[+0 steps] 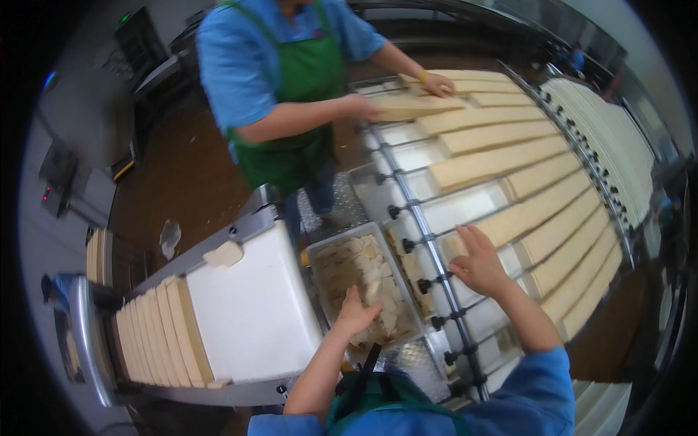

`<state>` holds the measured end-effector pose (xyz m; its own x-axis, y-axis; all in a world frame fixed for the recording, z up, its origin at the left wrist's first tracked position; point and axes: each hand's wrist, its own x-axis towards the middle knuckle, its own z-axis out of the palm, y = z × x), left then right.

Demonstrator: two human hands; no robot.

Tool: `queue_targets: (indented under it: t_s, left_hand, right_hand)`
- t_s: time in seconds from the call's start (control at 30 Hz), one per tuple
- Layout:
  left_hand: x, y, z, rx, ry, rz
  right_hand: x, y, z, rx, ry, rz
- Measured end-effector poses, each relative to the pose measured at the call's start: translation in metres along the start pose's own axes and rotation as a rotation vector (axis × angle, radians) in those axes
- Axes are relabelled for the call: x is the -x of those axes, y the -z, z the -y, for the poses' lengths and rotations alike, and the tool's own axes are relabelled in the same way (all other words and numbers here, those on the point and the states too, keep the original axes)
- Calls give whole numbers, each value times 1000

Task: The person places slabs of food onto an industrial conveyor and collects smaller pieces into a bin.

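My left hand (357, 315) is over a grey plastic bin (403, 294) of pale dough scraps (362, 253), its fingers apart. A blurred scrap (373, 292) shows just beyond its fingertips, seemingly loose; whether it touches them is unclear. Above the near end of a long pale dough slab (507, 218), my right hand (480, 262) has its fingers spread and grips nothing visible. I cannot tell whether its fingertips touch the slab. Such slabs lie side by side on a white conveyor (463, 204), parted by thin metal guide rods.
Across from me, a co-worker in a green apron (308, 71) handles another slab (414, 108) with both hands. A metal rail (422, 229) with black knobs edges the conveyor. At left, a white belt (251, 310) carries upright slabs (163, 335) and a loose scrap (223, 254).
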<state>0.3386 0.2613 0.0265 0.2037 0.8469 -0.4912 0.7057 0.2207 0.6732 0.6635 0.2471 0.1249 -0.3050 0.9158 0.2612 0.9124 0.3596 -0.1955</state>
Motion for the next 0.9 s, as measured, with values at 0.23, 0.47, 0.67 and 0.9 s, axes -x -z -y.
queue_targets:
  t_s: [0.23, 0.47, 0.67, 0.9]
  left_hand:
    - [155, 59, 95, 613, -199, -278]
    - [270, 100, 265, 909, 44, -1163]
    - [264, 106, 357, 1323, 334, -1422]
    - [266, 118, 366, 1357, 210, -1143]
  right_hand:
    - [-82, -16, 157, -446, 254, 260]
    - [-259, -139, 395, -945, 430, 726]
    - [-394, -298, 544, -1022, 245, 828]
    - [-409, -344, 613, -252, 545, 727]
